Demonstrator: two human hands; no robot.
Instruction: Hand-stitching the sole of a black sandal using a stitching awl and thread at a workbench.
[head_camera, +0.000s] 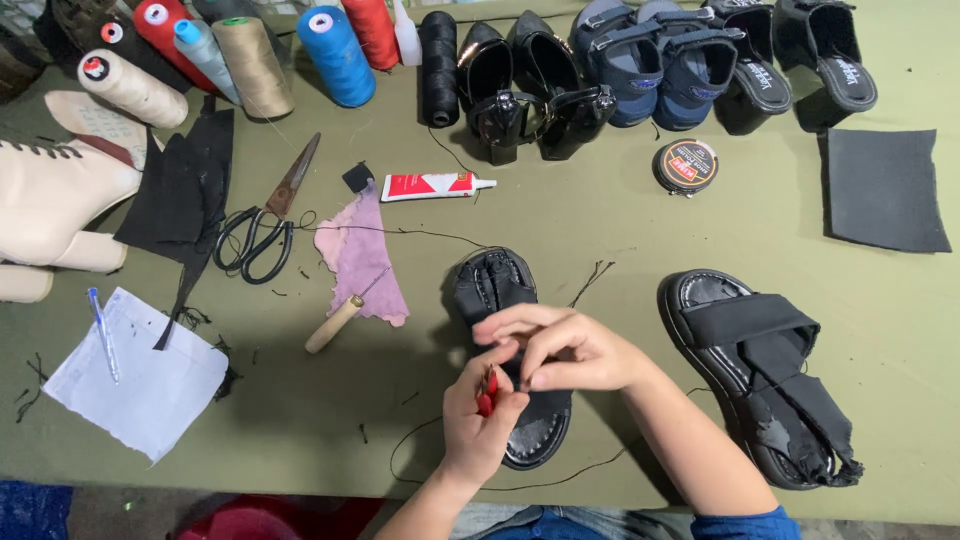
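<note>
A black sandal (497, 288) lies sole-down in front of me on the green table (600, 230). My right hand (565, 348) presses its fingers on the sandal's middle strap area. My left hand (482, 418) pinches a small red tool (490, 390) against the sandal, just below the right hand. A black thread (560, 478) trails from the sandal along the near table edge. The part of the sandal under both hands is hidden.
A second black sandal (765, 375) with loose straps lies to the right. To the left lie a wooden-handled awl (335, 323), pink cloth (362, 255), scissors (262, 225), glue tube (432, 185), paper with a pen (140, 375). Thread spools (335, 52), shoes (640, 60) and a polish tin (686, 165) line the back.
</note>
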